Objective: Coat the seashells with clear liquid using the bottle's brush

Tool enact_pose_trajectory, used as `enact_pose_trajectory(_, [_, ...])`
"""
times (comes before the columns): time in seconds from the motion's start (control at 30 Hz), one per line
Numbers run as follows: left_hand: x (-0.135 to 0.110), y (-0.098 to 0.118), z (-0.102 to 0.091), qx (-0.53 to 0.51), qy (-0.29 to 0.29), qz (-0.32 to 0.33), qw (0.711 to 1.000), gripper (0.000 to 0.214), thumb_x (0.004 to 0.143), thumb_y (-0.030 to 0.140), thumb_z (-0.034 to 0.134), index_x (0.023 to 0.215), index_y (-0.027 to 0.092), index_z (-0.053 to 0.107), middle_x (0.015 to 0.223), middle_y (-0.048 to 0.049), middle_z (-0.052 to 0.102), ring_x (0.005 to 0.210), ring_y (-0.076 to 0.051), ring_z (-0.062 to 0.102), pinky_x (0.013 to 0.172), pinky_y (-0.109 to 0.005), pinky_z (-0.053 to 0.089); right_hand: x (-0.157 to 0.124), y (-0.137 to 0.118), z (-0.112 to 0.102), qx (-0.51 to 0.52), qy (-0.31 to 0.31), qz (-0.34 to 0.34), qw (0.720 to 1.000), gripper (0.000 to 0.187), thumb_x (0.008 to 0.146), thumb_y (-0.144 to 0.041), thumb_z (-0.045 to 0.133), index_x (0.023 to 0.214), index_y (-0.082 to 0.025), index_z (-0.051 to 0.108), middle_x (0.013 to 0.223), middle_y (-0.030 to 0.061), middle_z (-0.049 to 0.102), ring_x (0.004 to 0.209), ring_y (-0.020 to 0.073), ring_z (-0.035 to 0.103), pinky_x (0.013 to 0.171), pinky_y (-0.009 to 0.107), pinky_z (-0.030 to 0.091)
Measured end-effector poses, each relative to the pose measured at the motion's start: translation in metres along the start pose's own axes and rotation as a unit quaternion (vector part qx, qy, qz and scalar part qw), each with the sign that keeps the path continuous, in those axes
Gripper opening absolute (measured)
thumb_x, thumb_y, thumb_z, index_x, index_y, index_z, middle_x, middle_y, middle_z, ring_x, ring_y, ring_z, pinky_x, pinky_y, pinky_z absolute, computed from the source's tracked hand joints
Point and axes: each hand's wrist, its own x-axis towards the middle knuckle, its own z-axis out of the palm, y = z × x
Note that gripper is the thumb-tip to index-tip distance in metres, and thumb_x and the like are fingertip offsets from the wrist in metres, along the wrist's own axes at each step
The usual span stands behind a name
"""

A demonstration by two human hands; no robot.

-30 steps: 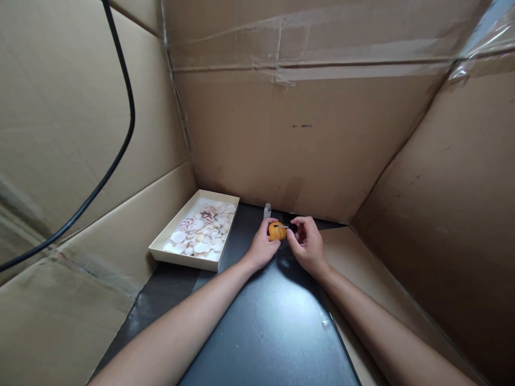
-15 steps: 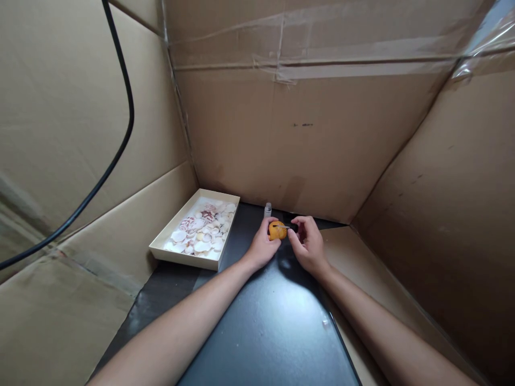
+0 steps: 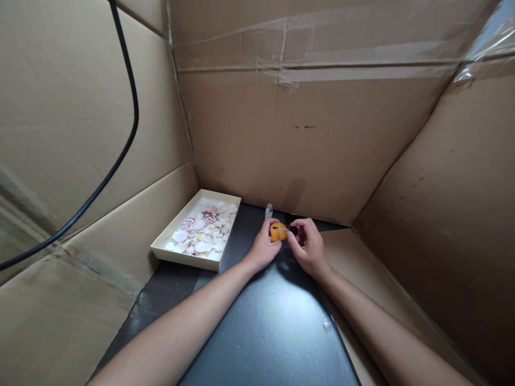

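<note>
My left hand (image 3: 263, 247) is closed around a small orange shell (image 3: 277, 231), held just above the black tabletop (image 3: 261, 321). My right hand (image 3: 309, 247) pinches a small black-capped brush (image 3: 292, 230) whose thin tip rests against the orange shell. A small clear bottle (image 3: 269, 210) stands upright right behind the shell, close to the back cardboard wall.
A white rectangular tray (image 3: 183, 257) with several pale and reddish shells sits to the left of my hands. Cardboard walls (image 3: 306, 139) enclose the space on three sides. A black cable (image 3: 120, 145) hangs across the left wall.
The hands and the shell have barely shifted; the view moved slightly. The brush tip stays on the shell.
</note>
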Motion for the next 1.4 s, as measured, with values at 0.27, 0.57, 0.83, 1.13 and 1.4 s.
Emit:
enact_pose_trajectory(0.27, [-0.0002,-0.0001,0.0002,0.018,0.003,0.021,1.000,0.051,0.069,0.000,0.049,0.116,0.017,0.042,0.103,-0.0051,0.056,0.089,-0.012,0.056,0.084,-0.027,0.045,-0.0006,-0.0012,0.0003,0.003,-0.001,-0.006,1.000,0.016,0.083,-0.020,0.056,0.098,-0.022,0.052,0.082,-0.0006,0.046,0.060,0.0107,0.045,0.057,0.026,0.041])
enact_pose_trajectory(0.57, [0.0008,0.0017,0.0000,-0.002,-0.012,0.010,1.000,0.054,0.066,-0.002,0.047,0.117,0.017,0.045,0.107,-0.0056,0.056,0.095,-0.014,0.057,0.089,-0.028,0.045,-0.0004,-0.0007,0.0008,-0.003,0.006,-0.006,1.000,0.014,0.083,-0.022,0.056,0.097,-0.021,0.053,0.083,0.0003,0.047,0.060,0.0108,0.045,0.056,0.026,0.041])
enact_pose_trajectory(0.83, [0.0007,-0.0019,0.0004,-0.013,0.022,-0.006,1.000,0.046,0.069,0.000,0.050,0.110,0.017,0.038,0.096,-0.0027,0.055,0.085,-0.011,0.056,0.080,-0.025,0.045,-0.0010,-0.0020,0.0014,0.001,-0.009,-0.006,1.000,0.012,0.083,-0.021,0.055,0.095,-0.022,0.053,0.082,0.0000,0.048,0.059,0.0112,0.045,0.056,0.026,0.041])
enact_pose_trajectory(1.13, [0.0008,0.0040,0.0009,-0.013,0.006,-0.002,1.000,0.044,0.068,-0.003,0.049,0.106,0.018,0.044,0.096,-0.0036,0.055,0.086,-0.012,0.055,0.081,-0.025,0.045,-0.0003,-0.0022,0.0006,-0.001,0.000,-0.007,1.000,0.012,0.083,-0.021,0.056,0.095,-0.022,0.053,0.082,-0.0001,0.047,0.058,0.0107,0.044,0.055,0.026,0.040])
enact_pose_trajectory(1.4, [0.0008,0.0030,0.0010,-0.024,0.007,-0.009,1.000,0.043,0.068,0.002,0.054,0.106,0.018,0.045,0.094,-0.0029,0.056,0.085,-0.013,0.055,0.081,-0.026,0.045,-0.0002,-0.0029,0.0005,-0.007,0.005,-0.014,1.000,0.013,0.082,-0.021,0.056,0.094,-0.022,0.054,0.082,0.0002,0.048,0.058,0.0112,0.044,0.056,0.027,0.041])
